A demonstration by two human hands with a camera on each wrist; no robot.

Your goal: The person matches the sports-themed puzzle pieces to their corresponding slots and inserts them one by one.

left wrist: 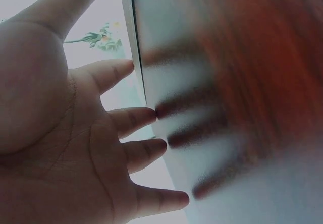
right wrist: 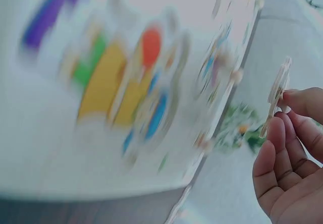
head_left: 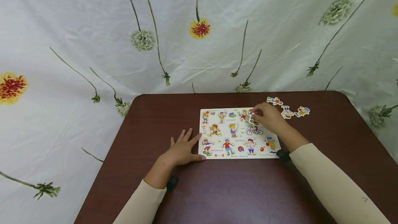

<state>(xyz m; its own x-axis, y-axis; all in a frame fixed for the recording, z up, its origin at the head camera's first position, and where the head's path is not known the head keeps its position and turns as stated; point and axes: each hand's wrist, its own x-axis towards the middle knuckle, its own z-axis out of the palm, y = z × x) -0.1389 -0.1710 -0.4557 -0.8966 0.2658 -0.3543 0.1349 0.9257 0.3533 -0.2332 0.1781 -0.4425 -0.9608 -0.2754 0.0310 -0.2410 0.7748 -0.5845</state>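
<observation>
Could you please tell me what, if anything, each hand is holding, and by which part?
The right hand pinches a puzzle piece, apparently by the small knob on its face; the left hand holds nothing.

It looks like a homely tabletop setting, though whether this is really a home cannot be told. A white cloth (head_left: 93,20) printed with long-stemmed flowers (head_left: 199,28) hangs beyond the far edge of a dark brown table (head_left: 242,189) with rounded far corners; near that edge lies a children's picture puzzle (head_left: 224,132).
</observation>
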